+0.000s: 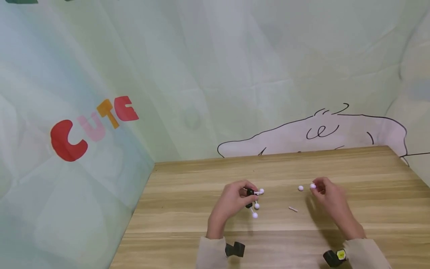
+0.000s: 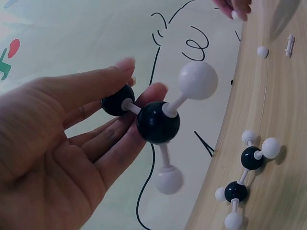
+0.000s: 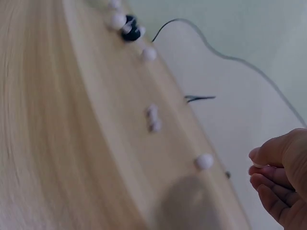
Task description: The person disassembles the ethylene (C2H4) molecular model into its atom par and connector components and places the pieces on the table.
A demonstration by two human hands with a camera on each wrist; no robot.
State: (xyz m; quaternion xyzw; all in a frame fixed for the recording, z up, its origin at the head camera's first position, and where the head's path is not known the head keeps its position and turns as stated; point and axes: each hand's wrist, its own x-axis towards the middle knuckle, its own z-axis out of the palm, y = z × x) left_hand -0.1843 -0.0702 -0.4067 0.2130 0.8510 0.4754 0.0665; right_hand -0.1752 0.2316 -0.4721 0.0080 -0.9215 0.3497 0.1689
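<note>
My left hand [image 1: 233, 196] pinches one black ball of a ball-and-stick molecule model [image 2: 158, 122] between thumb and fingers, above the table. Its second black ball carries two white balls on short white sticks; the gripped ball is partly covered by the fingers. A second molecule model [image 2: 244, 175], with two black balls and several white ones, lies on the table below. Over to the right, my right hand [image 1: 330, 194] pinches a small white ball [image 1: 313, 186] in its fingertips; in the right wrist view the fingers hide most of it.
A loose white ball [image 1: 300, 188] sits on the wooden table [image 1: 188, 209], just left of the right hand. Nearer the person lies a short white connector stick [image 1: 293, 209]. Behind the table hangs a printed cloth backdrop [image 1: 201, 74].
</note>
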